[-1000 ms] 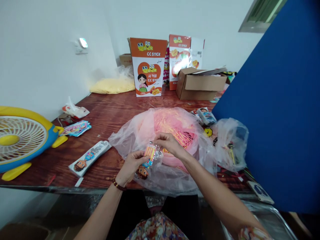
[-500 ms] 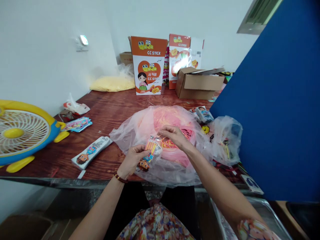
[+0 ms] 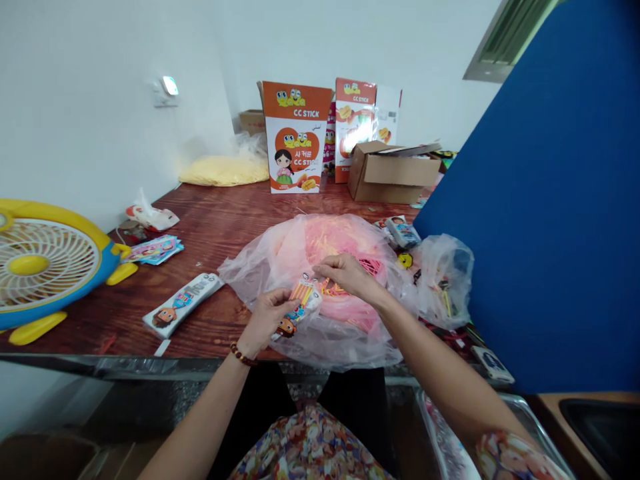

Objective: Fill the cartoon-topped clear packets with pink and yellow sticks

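My left hand [image 3: 267, 320] pinches a small printed packet [image 3: 301, 305] with a cartoon figure on its lower part and yellow-orange sticks showing in its upper part. Just above the packet's top, my right hand [image 3: 347, 275] has thumb and fingers pressed together; whatever is between them is too small to make out. Under both hands lies a large clear plastic bag [image 3: 260, 257], spread open, with a heap of thin pink and yellow sticks [image 3: 327, 237] in it. A white cartoon-printed pack [image 3: 183, 303] lies flat to the left of my left hand.
At left stands a yellow-and-blue fan [image 3: 50, 267], near flat printed wrappers [image 3: 155, 250] and a tissue pack [image 3: 153, 217]. Cartons [image 3: 295, 143] and an open brown box [image 3: 395, 180] stand behind. At right are a smaller plastic bag [image 3: 445, 280] and a blue panel [image 3: 550, 200].
The view has shifted slightly. Both hands keep nearly the same place, the left on the packet and the right pinched above its top.
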A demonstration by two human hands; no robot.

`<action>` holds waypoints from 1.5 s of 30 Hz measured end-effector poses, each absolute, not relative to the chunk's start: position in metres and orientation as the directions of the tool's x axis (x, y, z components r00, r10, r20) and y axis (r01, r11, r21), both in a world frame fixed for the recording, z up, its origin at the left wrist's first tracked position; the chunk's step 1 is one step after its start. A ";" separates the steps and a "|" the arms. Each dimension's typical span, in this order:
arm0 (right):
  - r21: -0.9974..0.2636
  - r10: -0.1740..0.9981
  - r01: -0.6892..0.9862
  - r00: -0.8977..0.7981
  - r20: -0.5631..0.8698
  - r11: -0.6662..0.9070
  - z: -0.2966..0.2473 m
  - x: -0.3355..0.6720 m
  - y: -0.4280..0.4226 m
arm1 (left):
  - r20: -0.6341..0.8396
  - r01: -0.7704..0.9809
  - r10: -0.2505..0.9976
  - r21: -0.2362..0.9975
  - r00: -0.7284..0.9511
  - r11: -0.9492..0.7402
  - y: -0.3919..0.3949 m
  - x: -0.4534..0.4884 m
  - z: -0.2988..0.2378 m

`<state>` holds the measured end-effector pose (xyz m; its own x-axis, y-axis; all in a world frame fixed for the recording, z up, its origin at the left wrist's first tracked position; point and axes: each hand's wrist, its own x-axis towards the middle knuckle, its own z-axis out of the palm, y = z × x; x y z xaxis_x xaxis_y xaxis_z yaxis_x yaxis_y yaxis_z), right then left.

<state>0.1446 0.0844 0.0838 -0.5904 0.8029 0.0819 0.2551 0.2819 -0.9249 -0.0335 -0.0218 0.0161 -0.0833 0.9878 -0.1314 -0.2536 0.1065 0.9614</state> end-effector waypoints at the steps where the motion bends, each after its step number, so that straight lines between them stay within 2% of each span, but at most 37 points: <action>1: -0.935 0.808 0.264 -0.588 0.039 0.238 0.083 0.144 0.085 | -0.129 -0.246 0.988 0.964 -0.085 0.104 -0.022 -0.033 0.016; 5: -0.956 0.781 0.254 -0.623 -0.046 0.146 0.085 0.141 0.090 | -0.118 -0.218 0.989 0.971 -0.085 0.097 -0.020 -0.034 0.013; 11: -0.972 0.713 0.219 -0.695 -0.094 0.085 0.094 0.143 0.090 | -0.125 -0.228 0.986 0.969 -0.110 0.098 -0.019 -0.035 0.015; 17: -0.949 0.722 0.256 -0.691 -0.046 0.185 0.090 0.136 0.088 | -0.130 -0.254 0.988 0.961 -0.085 0.105 -0.021 -0.035 0.021; 20: -0.962 0.810 0.165 -0.581 0.083 0.217 0.086 0.129 0.091 | -0.159 -0.310 0.985 0.942 -0.067 0.131 -0.021 -0.037 0.019; 23: -0.983 0.925 -0.031 -0.334 0.183 0.183 0.089 0.129 0.099 | -0.196 -0.389 0.979 0.907 -0.054 0.160 -0.022 -0.041 0.016; 26: -0.975 0.982 -0.166 -0.093 0.162 0.145 0.097 0.141 0.111 | -0.226 -0.442 0.974 0.876 -0.022 0.193 -0.023 -0.044 0.014; 29: -0.970 0.993 -0.216 0.061 0.103 0.114 0.099 0.162 0.121 | -0.256 -0.441 0.966 0.873 -0.047 0.210 -0.023 -0.045 0.013; 32: -0.975 0.994 -0.216 0.108 0.034 0.057 0.089 0.182 0.124 | -0.264 -0.441 0.960 0.875 -0.089 0.200 -0.022 -0.044 0.012; 36: -0.982 0.994 -0.181 0.086 -0.074 -0.057 0.068 0.200 0.118 | -0.246 -0.437 0.963 0.882 -0.107 0.177 -0.021 -0.044 0.010; 41: -0.948 0.973 -0.270 0.103 -0.206 -0.172 0.050 0.227 0.112 | -0.247 -0.439 0.962 0.882 -0.119 0.172 -0.023 -0.049 0.011; 45: -0.936 0.960 -0.294 0.140 -0.244 -0.195 0.043 0.270 0.110 | -0.269 -0.438 0.950 0.882 -0.159 0.176 -0.021 -0.050 0.011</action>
<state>0.2698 0.1095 0.0431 0.1405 0.9595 -0.2442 -0.2938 -0.1951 -0.9357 -0.0499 -0.0206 0.0108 -0.1589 0.9499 -0.2690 -0.4379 0.1764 0.8815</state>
